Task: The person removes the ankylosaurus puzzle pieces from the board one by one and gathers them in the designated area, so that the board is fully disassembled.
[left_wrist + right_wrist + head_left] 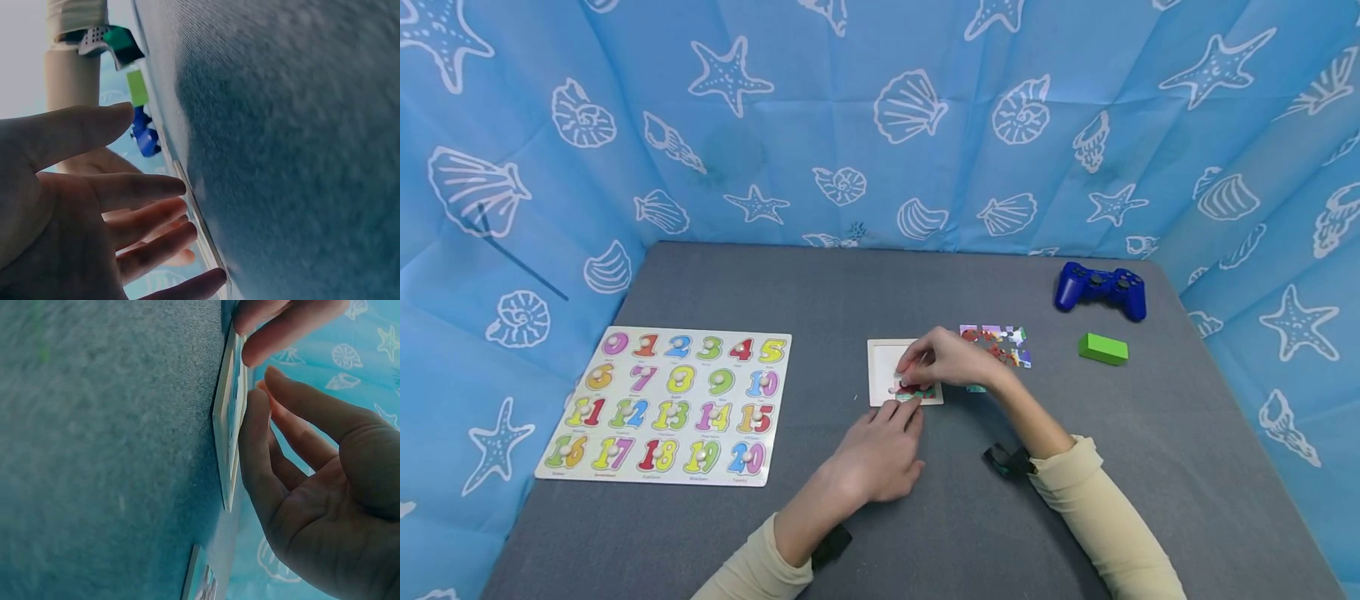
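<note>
A small white puzzle tray (882,358) lies at mid-table, with colourful jigsaw pieces (925,392) in its near right part. Bent over it from the right, my right hand (958,360) pinches a jigsaw piece low at the tray's surface; the fingers hide most of the piece. My left hand (880,454) rests at the tray's near edge, its fingers extended and touching there. In the left wrist view, the left hand's fingers (156,244) are spread loosely along the tray's edge. Seen from the right wrist, the tray (220,444) stands edge-on below bent fingers.
Loose jigsaw pieces (1018,358) lie right of the tray, partly behind the right wrist. Farther right are a green block (1103,349) and a blue game controller (1101,287). A number peg board (651,383) lies on the left. A blue patterned curtain (850,100) surrounds the grey table.
</note>
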{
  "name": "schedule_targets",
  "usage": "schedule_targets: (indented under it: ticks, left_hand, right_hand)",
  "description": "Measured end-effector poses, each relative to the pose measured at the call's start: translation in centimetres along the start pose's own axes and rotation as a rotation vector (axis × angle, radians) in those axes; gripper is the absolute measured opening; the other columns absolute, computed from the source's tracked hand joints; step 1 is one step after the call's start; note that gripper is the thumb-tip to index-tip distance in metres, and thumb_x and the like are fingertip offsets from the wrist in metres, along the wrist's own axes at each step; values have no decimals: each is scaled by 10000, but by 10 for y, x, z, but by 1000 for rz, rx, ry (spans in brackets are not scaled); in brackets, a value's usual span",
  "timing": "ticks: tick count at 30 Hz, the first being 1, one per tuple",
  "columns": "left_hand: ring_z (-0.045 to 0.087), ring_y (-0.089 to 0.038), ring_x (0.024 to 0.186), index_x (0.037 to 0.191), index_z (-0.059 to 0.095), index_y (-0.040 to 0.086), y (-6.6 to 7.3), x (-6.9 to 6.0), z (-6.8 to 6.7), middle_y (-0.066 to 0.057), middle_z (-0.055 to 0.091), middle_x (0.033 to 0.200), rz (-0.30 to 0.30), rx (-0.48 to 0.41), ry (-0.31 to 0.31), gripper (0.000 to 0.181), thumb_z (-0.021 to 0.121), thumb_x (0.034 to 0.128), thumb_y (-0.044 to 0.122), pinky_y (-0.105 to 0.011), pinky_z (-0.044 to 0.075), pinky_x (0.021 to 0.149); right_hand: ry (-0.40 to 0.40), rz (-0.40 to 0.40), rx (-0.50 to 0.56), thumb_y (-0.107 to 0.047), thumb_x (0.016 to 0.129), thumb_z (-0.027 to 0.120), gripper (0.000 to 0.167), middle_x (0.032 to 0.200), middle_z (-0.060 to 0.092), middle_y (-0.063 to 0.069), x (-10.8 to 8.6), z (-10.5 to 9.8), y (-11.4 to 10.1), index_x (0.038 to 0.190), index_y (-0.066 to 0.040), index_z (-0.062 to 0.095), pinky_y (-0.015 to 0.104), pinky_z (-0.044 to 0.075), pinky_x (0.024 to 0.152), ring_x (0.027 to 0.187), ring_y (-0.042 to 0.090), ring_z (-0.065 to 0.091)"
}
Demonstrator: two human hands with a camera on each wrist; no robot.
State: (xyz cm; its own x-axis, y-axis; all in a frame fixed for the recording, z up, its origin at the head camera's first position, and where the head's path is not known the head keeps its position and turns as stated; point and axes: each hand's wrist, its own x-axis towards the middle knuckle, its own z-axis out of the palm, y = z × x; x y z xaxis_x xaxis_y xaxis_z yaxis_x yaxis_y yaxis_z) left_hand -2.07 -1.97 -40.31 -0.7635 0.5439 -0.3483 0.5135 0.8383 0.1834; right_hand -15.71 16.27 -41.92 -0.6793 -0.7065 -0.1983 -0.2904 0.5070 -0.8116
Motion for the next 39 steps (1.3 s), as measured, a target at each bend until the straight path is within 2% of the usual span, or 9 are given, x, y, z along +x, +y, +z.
schedule_targets:
  ticks: [10, 20, 26, 31, 39]
  left_hand:
    - [266, -195, 1680, 1714, 340, 144, 6, 2, 1, 9, 201, 1842, -7, 11, -31, 752, 596, 1098, 490, -486, 385, 1320]
    - [299, -201, 1662, 1697, 382, 143, 7, 4, 5, 8, 275, 1819, -21, 10, -11, 741, 612, 1090, 500, -463, 377, 1326]
    - [302, -197, 1658, 1696, 386, 155, 6, 4, 5, 21, 287, 1813, -25, 18, -17, 734, 611, 1088, 501, -455, 374, 1329]
    - [279, -194, 1667, 1709, 358, 165, 5, 4, 5, 32, 251, 1826, -28, 8, -38, 740, 602, 1094, 496, -464, 361, 1336]
    - [271, -204, 1670, 1705, 366, 154, 4, 3, 4, 16, 225, 1835, -12, -4, -30, 722, 598, 1099, 470, -478, 373, 1330]
  right_hand:
    - [-28, 53, -47, -71, 924, 843, 65, 792, 768, 71, 7, 6, -1, 975, -34, 830, 210, 526, 620, 660, 64, 613]
    - [-62, 81, -94, -89, 919, 858, 104, 808, 692, 20, 8, 7, -7, 971, -52, 775, 232, 523, 641, 683, 74, 587]
    - [-68, 29, -89, -74, 928, 843, 114, 880, 741, 64, 5, 7, -7, 995, -42, 757, 231, 560, 687, 737, 76, 639]
    - [-81, -23, -19, -21, 985, 759, 49, 896, 752, 105, 0, 6, -5, 1034, -16, 754, 232, 571, 706, 766, 117, 661]
    - [6, -48, 51, -43, 1002, 754, 58, 922, 740, 119, -13, 1, 1, 1051, -16, 739, 240, 566, 750, 818, 135, 655]
